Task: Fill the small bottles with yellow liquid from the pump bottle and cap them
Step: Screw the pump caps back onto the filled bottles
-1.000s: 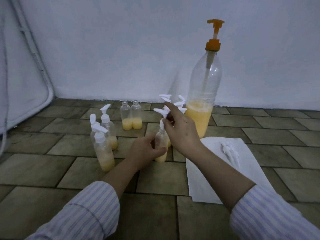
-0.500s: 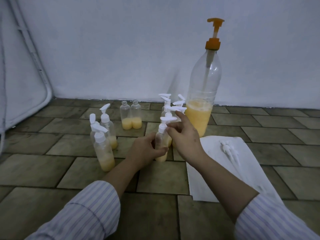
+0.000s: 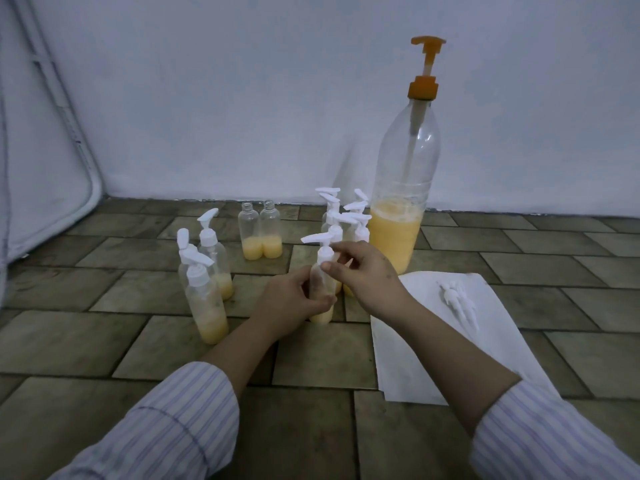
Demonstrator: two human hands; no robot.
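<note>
My left hand [image 3: 289, 299] grips small bottle [image 3: 320, 289]; right hand [image 3: 363, 268] pinches white cap [image 3: 323, 249]. Risk: cross-threading, leak; bottles crowd at 12 o'clock.

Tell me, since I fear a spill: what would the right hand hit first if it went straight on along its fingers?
Probably the white pump cap it already pinches; the right hand points left at it.

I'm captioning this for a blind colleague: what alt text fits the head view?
A left hand grips a small bottle of yellow liquid on a tiled floor while the right hand pinches its white pump cap. Capped bottles, two uncapped bottles and a tall pump bottle stand around.
</note>
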